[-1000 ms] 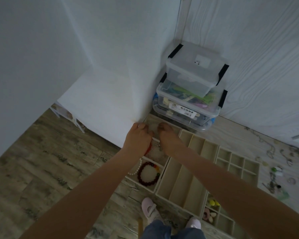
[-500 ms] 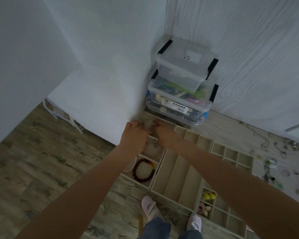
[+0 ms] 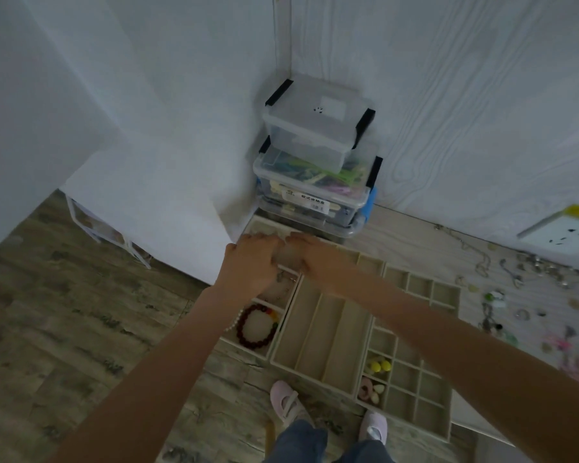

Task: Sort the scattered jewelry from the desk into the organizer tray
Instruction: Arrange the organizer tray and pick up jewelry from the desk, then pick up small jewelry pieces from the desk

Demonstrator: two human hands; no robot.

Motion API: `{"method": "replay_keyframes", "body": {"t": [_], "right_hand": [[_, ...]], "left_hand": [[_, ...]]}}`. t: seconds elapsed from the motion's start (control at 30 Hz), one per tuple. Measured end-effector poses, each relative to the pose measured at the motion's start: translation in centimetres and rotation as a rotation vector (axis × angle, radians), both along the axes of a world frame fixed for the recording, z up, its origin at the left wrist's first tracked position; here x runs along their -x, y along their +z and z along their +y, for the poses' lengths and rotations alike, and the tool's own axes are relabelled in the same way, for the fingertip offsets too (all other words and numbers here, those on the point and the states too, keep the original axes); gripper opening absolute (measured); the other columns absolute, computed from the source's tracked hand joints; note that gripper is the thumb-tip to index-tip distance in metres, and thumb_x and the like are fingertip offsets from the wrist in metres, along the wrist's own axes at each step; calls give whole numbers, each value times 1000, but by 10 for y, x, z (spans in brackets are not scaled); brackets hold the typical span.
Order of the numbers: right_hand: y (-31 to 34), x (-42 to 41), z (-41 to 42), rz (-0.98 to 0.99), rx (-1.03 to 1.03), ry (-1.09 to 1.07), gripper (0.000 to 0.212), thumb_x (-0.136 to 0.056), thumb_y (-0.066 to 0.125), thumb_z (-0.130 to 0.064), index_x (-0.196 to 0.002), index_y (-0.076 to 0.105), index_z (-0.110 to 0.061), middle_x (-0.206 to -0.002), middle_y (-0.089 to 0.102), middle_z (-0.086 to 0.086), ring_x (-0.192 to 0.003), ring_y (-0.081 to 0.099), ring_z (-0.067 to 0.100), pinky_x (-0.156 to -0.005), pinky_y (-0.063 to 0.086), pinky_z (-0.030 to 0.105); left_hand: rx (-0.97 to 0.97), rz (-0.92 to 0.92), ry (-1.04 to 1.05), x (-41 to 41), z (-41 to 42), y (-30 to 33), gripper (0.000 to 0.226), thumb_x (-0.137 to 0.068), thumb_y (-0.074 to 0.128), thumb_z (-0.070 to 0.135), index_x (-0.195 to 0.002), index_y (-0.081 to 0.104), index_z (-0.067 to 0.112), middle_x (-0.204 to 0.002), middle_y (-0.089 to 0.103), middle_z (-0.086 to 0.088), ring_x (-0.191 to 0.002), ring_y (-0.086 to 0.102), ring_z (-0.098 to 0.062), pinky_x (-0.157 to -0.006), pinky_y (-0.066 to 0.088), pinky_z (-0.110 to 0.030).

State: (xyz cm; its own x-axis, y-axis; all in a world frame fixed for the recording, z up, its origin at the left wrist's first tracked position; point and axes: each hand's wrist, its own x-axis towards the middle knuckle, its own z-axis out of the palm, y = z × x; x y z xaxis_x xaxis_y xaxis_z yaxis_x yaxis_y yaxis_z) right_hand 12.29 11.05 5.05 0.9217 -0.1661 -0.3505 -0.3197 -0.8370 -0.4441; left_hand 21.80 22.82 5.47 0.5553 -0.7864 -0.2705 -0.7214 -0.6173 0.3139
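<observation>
Beige organizer trays (image 3: pixel 318 329) lie side by side on the desk. My left hand (image 3: pixel 248 262) and my right hand (image 3: pixel 318 259) meet, fingers curled down, over the far compartment of the left tray. What the fingers hold is hidden. A dark red bead bracelet (image 3: pixel 248 335) and a white pearl strand (image 3: pixel 233 324) sit in the near compartment. Thin pieces show in the middle one (image 3: pixel 283 282). Yellow beads (image 3: pixel 378 365) and pink pieces (image 3: pixel 368 390) fill small cells of the right tray. Scattered jewelry (image 3: pixel 492 305) lies on the desk at right.
Stacked clear plastic boxes (image 3: pixel 315 168) stand in the wall corner just beyond the trays. A white wall socket (image 3: pixel 562 235) is at far right. The desk's left edge drops to the wood floor, where my pink slippers (image 3: pixel 286 402) show below.
Both hands have slid from the middle compartment toward the far end of the left tray, uncovering the middle compartment. The view has shifted slightly.
</observation>
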Motion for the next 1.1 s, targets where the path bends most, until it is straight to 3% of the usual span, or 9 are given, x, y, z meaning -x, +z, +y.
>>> {"method": "replay_keyframes", "body": {"t": [0.2, 0.37, 0.63, 0.73, 0.93, 1.0, 1.1], "right_hand": [[22, 68, -37, -70, -10, -133, 50, -95, 40, -2, -144, 31, -8, -150, 30, 8, -134, 34, 23, -100, 22, 17], [17, 144, -76, -37, 3, -271, 48, -97, 41, -9, -144, 31, -13, -152, 28, 4, -135, 34, 20, -106, 21, 20], [-14, 270, -141, 75, 44, -512, 49, -98, 40, -10, -145, 29, -18, -154, 22, 4, -140, 25, 20, -110, 18, 24], [-30, 299, -159, 112, 38, -561, 52, -98, 39, -10, -147, 24, -19, -156, 18, 5, -141, 22, 24, -112, 20, 30], [-51, 328, -166, 158, 90, -447, 56, -100, 37, -18, -150, 14, -24, -158, 4, 5, -143, 15, 25, -112, 21, 34], [-53, 334, -165, 124, 120, -415, 55, -100, 38, -21, -149, 17, -24, -158, 4, 5, -142, 15, 24, -110, 25, 35], [-55, 337, -160, 58, 78, -460, 53, -98, 44, -23, -147, 24, -20, -157, 11, 5, -142, 16, 23, -112, 22, 34]], "left_hand": [[93, 59, -18, 34, -33, 11, 34, -92, 45, 16, -124, 55, 20, -121, 58, -5, -113, 52, -23, -94, 42, -38], [176, 37, -70, 94, -79, 14, 24, -92, 48, 21, -113, 60, 22, -109, 63, 0, -105, 57, -21, -90, 46, -39], [169, 96, -281, 204, -159, -8, 31, -93, 47, 14, -123, 55, 18, -120, 58, -2, -110, 53, -20, -95, 43, -38], [108, 99, -360, 239, -183, -21, 37, -94, 44, 14, -130, 51, 19, -132, 51, -1, -119, 48, -20, -97, 40, -34], [11, -52, -513, 272, -200, -45, 53, -95, 47, 19, -145, 29, 26, -155, 23, 4, -143, 17, -15, -114, 12, -31], [17, -127, -560, 277, -203, -45, 54, -96, 45, 16, -146, 28, 24, -154, 23, 2, -143, 18, -15, -114, 12, -30], [10, -213, -608, 279, -213, -48, 48, -93, 46, 8, -140, 41, 15, -145, 40, -3, -132, 36, -21, -107, 25, -32]]}}
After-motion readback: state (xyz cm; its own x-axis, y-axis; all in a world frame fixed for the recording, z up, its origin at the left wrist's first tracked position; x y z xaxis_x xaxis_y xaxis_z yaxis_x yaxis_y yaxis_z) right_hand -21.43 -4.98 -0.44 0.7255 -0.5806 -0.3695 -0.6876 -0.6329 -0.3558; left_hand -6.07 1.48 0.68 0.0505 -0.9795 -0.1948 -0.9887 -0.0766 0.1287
